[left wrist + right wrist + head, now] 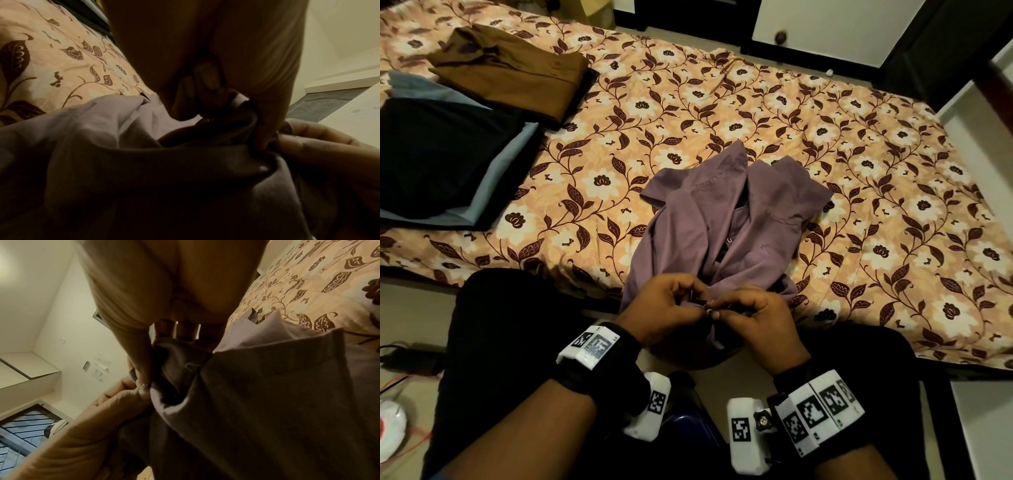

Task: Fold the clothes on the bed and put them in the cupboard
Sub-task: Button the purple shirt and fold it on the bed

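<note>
Both hands meet at the near edge of the bed (825, 144), wrists low and knuckles raised, fingertips turned in toward each other. The left hand (664, 308) has its fingers curled in a narrow grip, thumb and forefinger pinching the lower front edge of the mauve shirt (726, 219); in the left wrist view the cloth is bunched against the curled fingers (207, 78). The right hand (756, 318) mirrors it — its grip is also narrow, thumb pressed to fingertip on the opposite edge of the same cloth, right beside the left hand's pinch. In the right wrist view the hem folds out from under the thumb (141, 369).

The shirt lies crumpled and open-fronted on the floral sheet, collar away from the person, its lower part drawn off the bed edge up into the two grips. Well apart, at the far left of the bed, a folded brown garment (510, 72) sits beside a folded black garment (438, 154) stacked on pale blue cloth (506, 168).
</note>
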Motion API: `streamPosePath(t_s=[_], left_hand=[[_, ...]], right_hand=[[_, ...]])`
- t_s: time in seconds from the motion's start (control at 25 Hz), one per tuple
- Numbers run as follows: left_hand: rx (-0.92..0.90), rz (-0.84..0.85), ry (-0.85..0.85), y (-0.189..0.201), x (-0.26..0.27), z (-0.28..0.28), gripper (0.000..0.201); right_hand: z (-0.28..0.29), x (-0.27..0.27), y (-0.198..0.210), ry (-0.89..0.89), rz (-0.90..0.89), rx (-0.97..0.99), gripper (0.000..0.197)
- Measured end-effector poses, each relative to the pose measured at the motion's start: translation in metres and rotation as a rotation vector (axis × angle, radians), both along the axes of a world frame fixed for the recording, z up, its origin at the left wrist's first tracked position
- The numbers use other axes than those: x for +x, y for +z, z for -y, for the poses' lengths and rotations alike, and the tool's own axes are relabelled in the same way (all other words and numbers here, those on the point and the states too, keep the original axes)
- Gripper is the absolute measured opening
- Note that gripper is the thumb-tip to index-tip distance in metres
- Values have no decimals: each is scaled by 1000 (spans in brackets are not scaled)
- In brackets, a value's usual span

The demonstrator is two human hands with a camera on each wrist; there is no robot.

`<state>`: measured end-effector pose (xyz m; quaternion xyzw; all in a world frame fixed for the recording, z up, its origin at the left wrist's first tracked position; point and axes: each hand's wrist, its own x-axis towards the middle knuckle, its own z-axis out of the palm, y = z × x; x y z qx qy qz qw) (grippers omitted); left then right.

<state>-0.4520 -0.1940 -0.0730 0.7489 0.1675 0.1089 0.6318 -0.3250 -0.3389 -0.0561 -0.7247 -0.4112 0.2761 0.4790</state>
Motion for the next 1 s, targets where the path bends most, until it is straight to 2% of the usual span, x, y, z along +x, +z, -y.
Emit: streamPosePath(t_s=[0.08,0.2,0.24,0.4,0.48,0.6,0.68,0.8,0.88,1.0], left_hand=[[19,-29,18,-1,1,1,19],[23,-13,55,-1,1,4,14],[20,6,66,-2,1,4,14],[8,33,97,-2,-2,5,20],[0,43,106,-3,-2,4,25],[-2,49,103,-3,0,5,22],[-7,39,86,-1,0,4,20],[9,43,17,6,3,5,22],[8,53,-54,14,7,6,19],[-12,53,-74,23,7,4,8]], right_hand=[[-2,-2,0,-6,45,3,12],[-4,-6,-1,5,272,21,15],[-5,-6,-2,8,284,18,14],[-6,-6,3,47,73,-55,15],[-5,-8,4,61,41,-72,17],[-7,-8,1,47,230,-54,16],[-8,-9,-1,47,381,-49,23],[-16,-16,0,-5,532,-145,19],[-24,-20,1,-34,491,-214,18],[-23,-13,2,-35,337,-136,23]])
